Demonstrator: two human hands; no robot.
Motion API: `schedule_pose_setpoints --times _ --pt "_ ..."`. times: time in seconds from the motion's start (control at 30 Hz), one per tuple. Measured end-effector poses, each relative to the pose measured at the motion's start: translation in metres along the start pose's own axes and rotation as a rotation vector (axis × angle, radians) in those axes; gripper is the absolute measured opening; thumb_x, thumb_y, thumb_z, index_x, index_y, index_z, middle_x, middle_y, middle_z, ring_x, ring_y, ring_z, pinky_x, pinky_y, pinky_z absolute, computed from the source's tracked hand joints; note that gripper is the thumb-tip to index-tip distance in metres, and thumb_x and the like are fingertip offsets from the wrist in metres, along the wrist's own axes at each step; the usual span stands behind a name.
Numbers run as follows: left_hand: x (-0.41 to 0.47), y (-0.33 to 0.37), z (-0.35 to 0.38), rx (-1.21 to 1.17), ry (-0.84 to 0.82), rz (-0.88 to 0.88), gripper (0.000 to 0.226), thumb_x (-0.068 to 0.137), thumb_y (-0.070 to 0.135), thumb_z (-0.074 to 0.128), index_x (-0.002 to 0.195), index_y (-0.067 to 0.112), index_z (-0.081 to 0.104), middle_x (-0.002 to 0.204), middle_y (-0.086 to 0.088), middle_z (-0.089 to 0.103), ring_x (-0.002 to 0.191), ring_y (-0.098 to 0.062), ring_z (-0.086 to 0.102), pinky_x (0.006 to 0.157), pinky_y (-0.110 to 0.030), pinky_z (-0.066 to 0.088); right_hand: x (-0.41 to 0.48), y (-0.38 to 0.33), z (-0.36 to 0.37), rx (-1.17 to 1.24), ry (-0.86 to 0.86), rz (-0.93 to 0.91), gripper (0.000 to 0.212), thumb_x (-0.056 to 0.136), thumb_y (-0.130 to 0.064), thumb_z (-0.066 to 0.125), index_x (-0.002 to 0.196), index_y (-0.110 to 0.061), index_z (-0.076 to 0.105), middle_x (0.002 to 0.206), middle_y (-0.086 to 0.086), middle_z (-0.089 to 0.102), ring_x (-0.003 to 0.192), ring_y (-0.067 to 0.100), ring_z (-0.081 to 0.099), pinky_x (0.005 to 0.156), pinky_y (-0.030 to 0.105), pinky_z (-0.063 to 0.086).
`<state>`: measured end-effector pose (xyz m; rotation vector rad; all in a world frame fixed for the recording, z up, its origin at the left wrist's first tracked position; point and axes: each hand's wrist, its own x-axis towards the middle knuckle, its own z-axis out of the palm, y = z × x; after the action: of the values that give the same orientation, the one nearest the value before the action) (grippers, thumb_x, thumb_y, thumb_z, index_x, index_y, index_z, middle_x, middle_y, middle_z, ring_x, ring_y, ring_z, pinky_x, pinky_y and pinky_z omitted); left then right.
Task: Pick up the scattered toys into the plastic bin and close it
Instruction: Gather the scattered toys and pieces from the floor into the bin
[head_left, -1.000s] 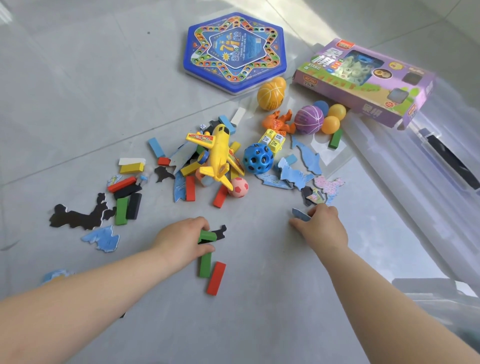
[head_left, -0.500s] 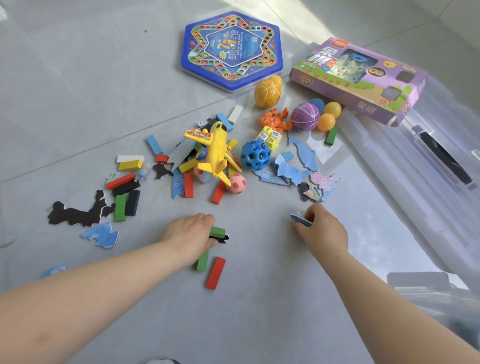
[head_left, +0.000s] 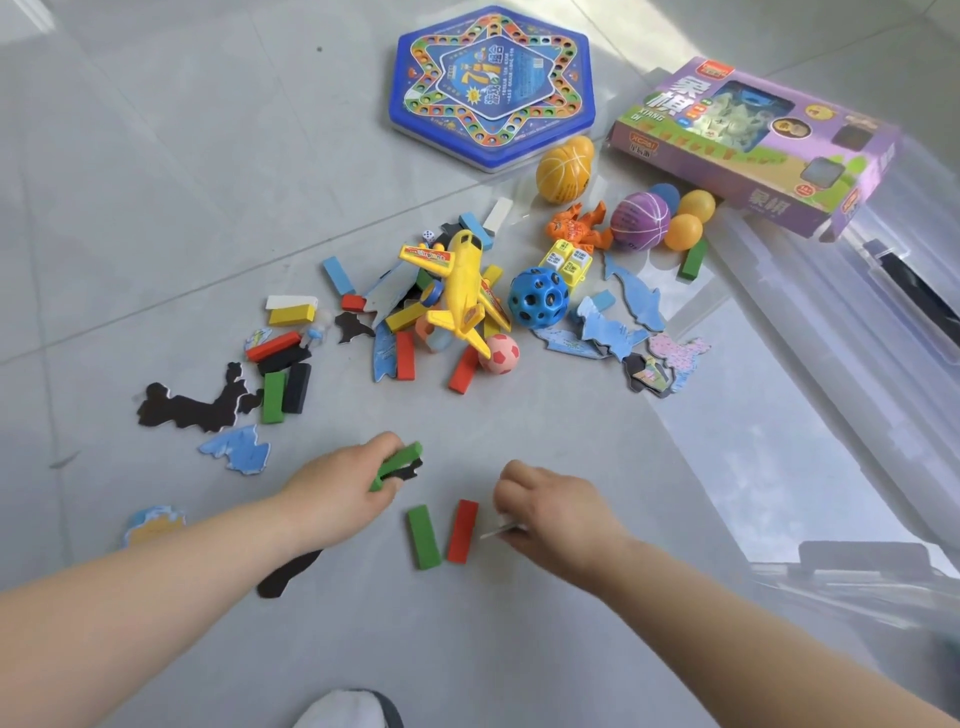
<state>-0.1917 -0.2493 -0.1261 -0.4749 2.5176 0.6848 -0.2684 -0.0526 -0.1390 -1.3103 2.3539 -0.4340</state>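
- Clear plastic bin (head_left: 857, 364), right: cut off by the right edge.
- Thin pale flat piece (head_left: 501, 531), pinched in the right hand (head_left: 556, 512): mostly hidden by fingers.
- Black flat puzzle piece (head_left: 283, 574), near left: partly under the left forearm (head_left: 156, 613).
- Small white die (head_left: 428, 235), far: pips too small to count.

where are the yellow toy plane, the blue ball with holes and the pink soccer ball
yellow toy plane (head_left: 462, 286): head view, on its fuselage
blue ball with holes (head_left: 536, 297): head view, centre of the ball
pink soccer ball (head_left: 500, 354): head view, centre of the ball
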Motion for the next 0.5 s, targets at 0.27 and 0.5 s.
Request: schedule_pose_setpoints --times 0.27,0.5 --pt "-0.006 -0.012 -0.006 0.268 0.013 0.109 0.015 0.089 0.033 0.049 0.097 0.022 0.056 0.065 0.013 0.043 0.1 -0.019 0.057 0.057 -0.023 0.028 0.006 -0.007 0.021 -0.228 -0.201 -0.221 0.056 0.025 -0.023 0.089 0.078 -0.031 0.074 0.083 -0.016 0.072 0.041 0.007 0.055 0.029 0.009 0.026" --pt "-0.018 -0.009 0.004 0.387 -0.092 0.457 0.024 0.065 0.046 0.061 0.089 0.043 0.063 0.076 0.026 0.068 0.067 0.005 0.065 0.048 -0.009 0.036 0.009 -0.016 0.02 -0.305 -0.197 -0.074 0.038 0.029 -0.024 0.089 0.061 -0.023 0.067 0.061 -0.005 0.06 0.038 0.012 0.054 0.039 0.015 0.005"
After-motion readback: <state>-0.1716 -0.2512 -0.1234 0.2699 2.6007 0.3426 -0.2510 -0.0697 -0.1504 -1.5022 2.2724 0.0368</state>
